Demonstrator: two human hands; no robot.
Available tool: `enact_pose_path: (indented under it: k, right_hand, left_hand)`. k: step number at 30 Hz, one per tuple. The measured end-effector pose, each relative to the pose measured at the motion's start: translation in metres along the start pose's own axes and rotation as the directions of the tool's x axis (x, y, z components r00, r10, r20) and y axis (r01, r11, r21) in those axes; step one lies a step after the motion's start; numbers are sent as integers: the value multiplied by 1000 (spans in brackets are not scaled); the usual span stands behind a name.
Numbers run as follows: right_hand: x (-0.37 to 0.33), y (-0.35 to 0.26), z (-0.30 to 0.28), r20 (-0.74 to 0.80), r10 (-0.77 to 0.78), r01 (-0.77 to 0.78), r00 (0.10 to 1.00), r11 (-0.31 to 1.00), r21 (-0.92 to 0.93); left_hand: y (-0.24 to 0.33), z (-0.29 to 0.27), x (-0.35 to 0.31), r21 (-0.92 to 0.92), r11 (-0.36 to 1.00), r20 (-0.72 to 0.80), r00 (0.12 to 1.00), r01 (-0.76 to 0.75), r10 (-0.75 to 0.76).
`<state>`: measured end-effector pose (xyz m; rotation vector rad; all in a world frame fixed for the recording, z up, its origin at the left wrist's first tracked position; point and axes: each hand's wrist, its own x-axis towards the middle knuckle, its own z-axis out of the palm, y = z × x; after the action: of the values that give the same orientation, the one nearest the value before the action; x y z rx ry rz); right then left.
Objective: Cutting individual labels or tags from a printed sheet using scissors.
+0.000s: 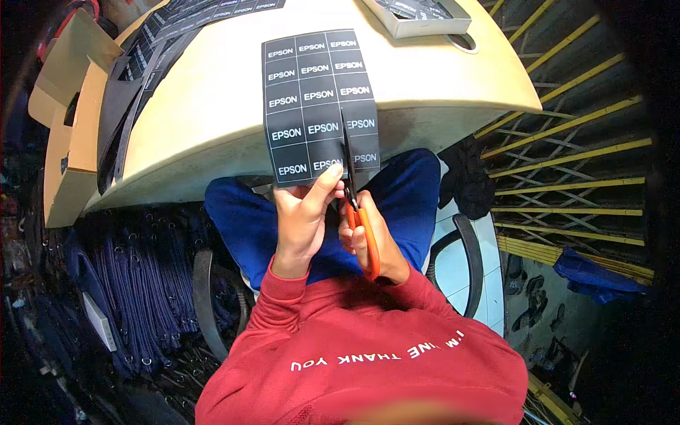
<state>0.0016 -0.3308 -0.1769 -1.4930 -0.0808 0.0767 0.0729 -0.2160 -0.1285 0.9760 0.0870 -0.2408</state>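
Observation:
A black sheet of printed labels [301, 92], marked off by pale lines into a grid, reaches from my hands over the table's near edge. My left hand [304, 212] pinches its lower edge, thumb on top. In my right hand [379, 244] is a pair of scissors [368, 241] with orange handles and dark blades. The blades point away from me and lie along the line between the middle and right label columns. A slit runs up from the sheet's near edge there, and the right column stays joined farther up.
More black label sheets [159, 42] lie at the table's [205, 85] left, some hanging over its edge, beside an open cardboard box [78, 134]. A shallow white box [425, 27] of dark labels sits far right. Chair arms [471, 262] flank me; dark straps [142, 283] hang at left.

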Motion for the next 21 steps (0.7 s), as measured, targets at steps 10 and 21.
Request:
enact_pose_path:
  k: [10,21]
  right_hand:
    - [4,-1,3,-56,2,-2,998,1000,2]
    - [5,-7,7,-77,33,-39,996,996,-77]
  left_hand:
    - [-2,-2,-1,26,1000,22,1000,0,0]
    - [1,2,-4,85,996,-4,999,-33,33]
